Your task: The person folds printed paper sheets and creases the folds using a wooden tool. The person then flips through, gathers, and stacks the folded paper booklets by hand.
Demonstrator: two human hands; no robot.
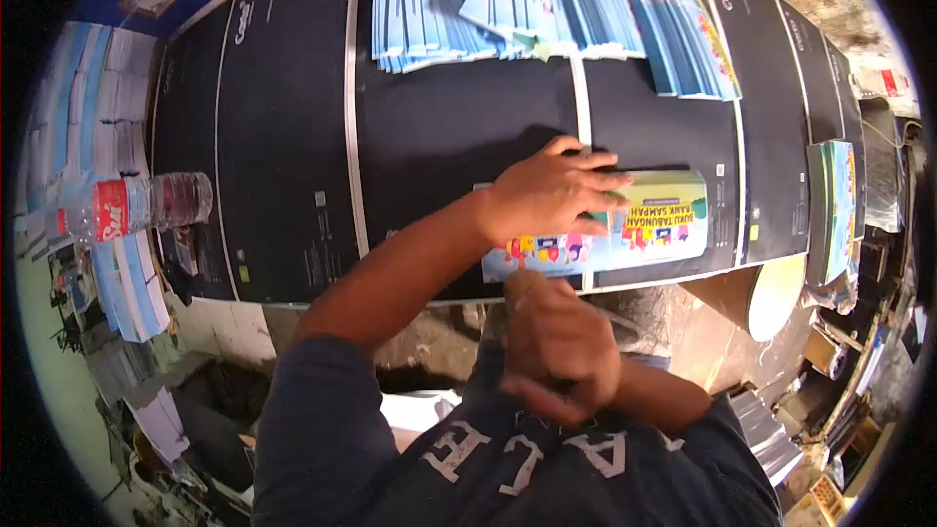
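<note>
A yellow-and-pale-blue printed paper booklet [649,239] is pinned on the black, white-striped desk [449,127].
Just right of the frame's centre, it is pressed by the spread left hand [556,190], nothing gripped; below, the right hand [561,342] is curled and blurred, so whether anything is grasped cannot be told. A flattening step seems in hand; steady left-hand pressure is probably called for next.

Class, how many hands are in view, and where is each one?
2. The left hand lies over the printed paper; the right hand, blurred, is near the paper's near edge, closer to the shirt. No others show.
</note>
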